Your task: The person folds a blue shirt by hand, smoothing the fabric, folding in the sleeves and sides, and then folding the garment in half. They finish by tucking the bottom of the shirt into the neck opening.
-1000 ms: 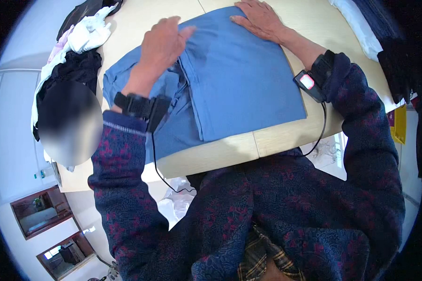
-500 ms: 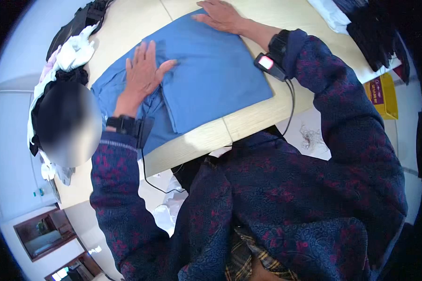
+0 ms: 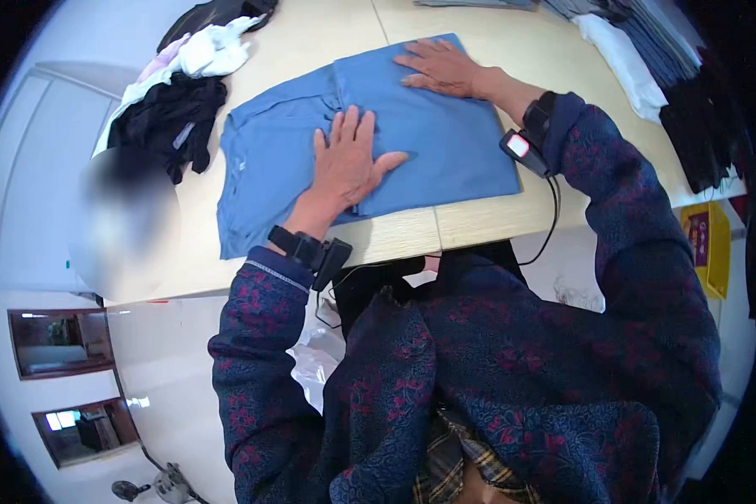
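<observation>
A blue garment (image 3: 445, 155), partly folded over, lies spread on the pale wooden table (image 3: 395, 244). My left hand (image 3: 344, 164) rests flat on its middle, near the fold line, with fingers stretched and thumb out to the side. Toward the far right corner of the cloth, my right hand (image 3: 441, 69) also presses flat, fingers spread. Neither hand grips anything. A small mark shows on the garment's left part, too small to read. Both wrists wear black strapped devices with cables.
Black clothing (image 3: 168, 122) and white clothing (image 3: 214, 49) are heaped at the table's left, beside a blurred patch. Dark folded clothes (image 3: 693, 126) and a white cloth (image 3: 622, 63) lie at the right. A yellow bin (image 3: 714, 252) stands below the right edge.
My left hand has moved right across the garment. The garment's left part, bunched before, now lies flatter. My right hand sits further in on the cloth, and the view has shifted.
</observation>
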A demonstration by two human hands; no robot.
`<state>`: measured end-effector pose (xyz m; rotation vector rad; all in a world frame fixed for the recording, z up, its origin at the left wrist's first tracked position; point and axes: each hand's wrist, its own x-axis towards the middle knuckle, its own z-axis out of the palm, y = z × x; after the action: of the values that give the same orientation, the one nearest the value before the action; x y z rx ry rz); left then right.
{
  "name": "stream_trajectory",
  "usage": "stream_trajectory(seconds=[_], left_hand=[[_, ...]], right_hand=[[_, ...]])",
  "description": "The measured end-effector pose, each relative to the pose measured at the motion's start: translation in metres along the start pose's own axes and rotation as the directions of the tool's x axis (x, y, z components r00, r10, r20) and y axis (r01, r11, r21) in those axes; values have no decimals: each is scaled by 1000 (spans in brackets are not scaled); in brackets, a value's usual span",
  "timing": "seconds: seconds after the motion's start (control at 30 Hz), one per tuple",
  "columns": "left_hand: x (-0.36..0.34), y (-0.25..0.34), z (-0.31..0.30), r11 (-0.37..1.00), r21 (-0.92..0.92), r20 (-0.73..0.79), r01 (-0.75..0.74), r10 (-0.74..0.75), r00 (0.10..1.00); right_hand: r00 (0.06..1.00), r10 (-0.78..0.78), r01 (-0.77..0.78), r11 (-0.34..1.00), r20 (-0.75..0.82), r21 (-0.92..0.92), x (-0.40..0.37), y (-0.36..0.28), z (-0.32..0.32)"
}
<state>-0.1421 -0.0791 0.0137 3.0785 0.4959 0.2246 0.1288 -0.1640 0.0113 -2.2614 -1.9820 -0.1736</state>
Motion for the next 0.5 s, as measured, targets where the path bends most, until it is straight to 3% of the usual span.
stream_trajectory(seconds=[0.5], left_hand=[[11, -7, -1, 995, -42, 34, -85, 86, 996]], right_hand=[[990, 132, -131, 991, 46, -6, -14, 7, 10]])
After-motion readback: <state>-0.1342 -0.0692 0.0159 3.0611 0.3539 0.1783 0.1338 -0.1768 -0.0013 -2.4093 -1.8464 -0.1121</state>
